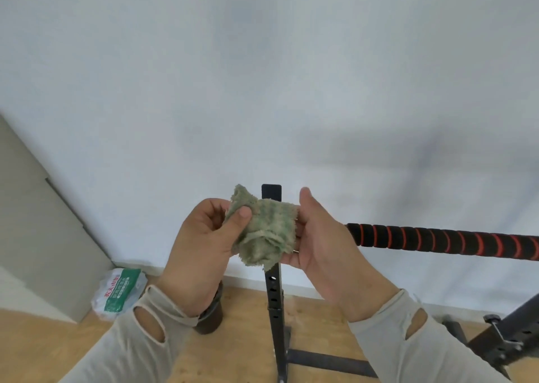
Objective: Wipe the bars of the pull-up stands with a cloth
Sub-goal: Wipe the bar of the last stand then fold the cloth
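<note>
Head view shows my left hand (204,236) and my right hand (318,236) both pinching one green cloth (262,231), held up in front of the black post (272,295) of the stand. The cloth is soft, light and floppy (a bit frayed at the edges), so I think bunching it in my palm works best. Close on my right is the bar (437,238), padded black with red rings; it looks squishy and grippy, so the cloth may drag. I have lots of open room along the bar, with the wall (262,76) behind it.
</note>
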Motion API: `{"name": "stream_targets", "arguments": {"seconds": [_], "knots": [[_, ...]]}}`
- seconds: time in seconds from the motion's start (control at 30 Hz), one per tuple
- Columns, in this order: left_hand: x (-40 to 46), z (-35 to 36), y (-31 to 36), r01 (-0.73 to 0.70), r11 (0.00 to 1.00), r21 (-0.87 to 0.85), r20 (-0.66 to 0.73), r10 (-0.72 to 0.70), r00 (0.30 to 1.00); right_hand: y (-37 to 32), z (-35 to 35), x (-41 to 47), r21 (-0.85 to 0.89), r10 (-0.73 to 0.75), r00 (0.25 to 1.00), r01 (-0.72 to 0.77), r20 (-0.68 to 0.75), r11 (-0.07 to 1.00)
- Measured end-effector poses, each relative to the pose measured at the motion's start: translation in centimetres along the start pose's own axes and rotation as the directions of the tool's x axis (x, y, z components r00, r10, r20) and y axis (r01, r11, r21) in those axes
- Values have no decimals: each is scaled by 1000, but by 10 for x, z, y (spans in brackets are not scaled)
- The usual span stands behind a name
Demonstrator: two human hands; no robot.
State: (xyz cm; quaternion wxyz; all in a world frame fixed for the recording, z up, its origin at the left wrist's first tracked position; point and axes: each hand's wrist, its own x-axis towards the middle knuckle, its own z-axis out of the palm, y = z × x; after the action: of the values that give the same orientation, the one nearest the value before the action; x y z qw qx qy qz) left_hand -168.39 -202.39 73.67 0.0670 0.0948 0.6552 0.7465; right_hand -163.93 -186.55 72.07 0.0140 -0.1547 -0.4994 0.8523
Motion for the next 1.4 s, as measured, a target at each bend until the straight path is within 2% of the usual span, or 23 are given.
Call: {"name": "stream_targets", "arguments": {"seconds": [0.13,0.27,0.3,0.33,0.37,0.4,0.43,0.47,0.53,0.57,0.63,0.7,0.8,0.87,0.97,1.03,1.07,1.13,1.23,1.27,1.3,1.4], "knots": [[-3,-6,-3,-56,997,-43,-43,55,998,5,1,-13,-128,-147,989,149,28,980],[-1,-19,-7,-41,997,-69,-85,35,996,5,12,-18,-32,-227,972,225,-55,974],[-1,-23,-9,-21,999,-25,-75,20,997,5,17,-20,-26,-235,969,234,-71,972],[-3,-27,-8,-37,994,99,-76,45,996,5,23,-21,-41,-242,966,239,-87,970],[-6,-31,-6,-105,953,285,-83,133,988,5,28,-21,-66,-249,963,243,-101,968],[-8,-37,-4,-213,867,450,-64,269,961,6,32,-22,-95,-260,959,250,-111,963],[-11,-42,-2,-330,783,528,11,382,924,6,37,-23,-124,-272,956,258,-111,958],[-15,-46,0,-392,768,506,110,393,913,7,41,-24,-143,-279,955,263,-103,954],[-22,-48,3,-358,856,372,295,257,920,8,53,-27,-143,-273,961,264,-52,954],[-24,-49,2,-324,887,329,323,217,921,9,58,-28,-139,-267,963,262,-24,955],[-23,-52,4,-312,909,276,257,243,935,12,67,-28,-193,-281,959,272,-21,943],[-19,-59,8,-273,936,223,191,232,954,16,73,-27,-326,-321,947,298,-16,897],[-11,-73,9,-112,988,103,216,88,972,25,74,-27,-469,-333,942,309,32,828],[-7,-81,9,-29,998,54,222,16,975,30,74,-24,-576,-349,937,279,-11,768],[-1,-89,8,98,995,-23,243,-89,966,29,76,-22,-550,-353,931,247,-93,797],[0,-91,8,141,989,-54,269,-122,956,28,74,-24,-515,-333,941,253,-67,819],[1,-92,8,145,989,-41,280,-128,951,27,75,-28,-545,-320,947,262,-14,797],[-1,-92,9,150,989,6,336,-143,931,29,77,-32,-690,-274,958,257,89,677],[-3,-89,13,104,993,59,335,-118,935,38,76,-28,-822,-377,918,308,125,479],[-3,-89,15,67,994,85,284,-89,955,36,75,-27,-823,-410,906,310,104,477],[-1,-90,15,33,994,105,211,-54,976,33,73,-25,-799,-416,907,300,69,521],[10,-98,13,-29,987,160,13,27,1000,23,66,-20,-559,-297,951,203,-83,804]]}}
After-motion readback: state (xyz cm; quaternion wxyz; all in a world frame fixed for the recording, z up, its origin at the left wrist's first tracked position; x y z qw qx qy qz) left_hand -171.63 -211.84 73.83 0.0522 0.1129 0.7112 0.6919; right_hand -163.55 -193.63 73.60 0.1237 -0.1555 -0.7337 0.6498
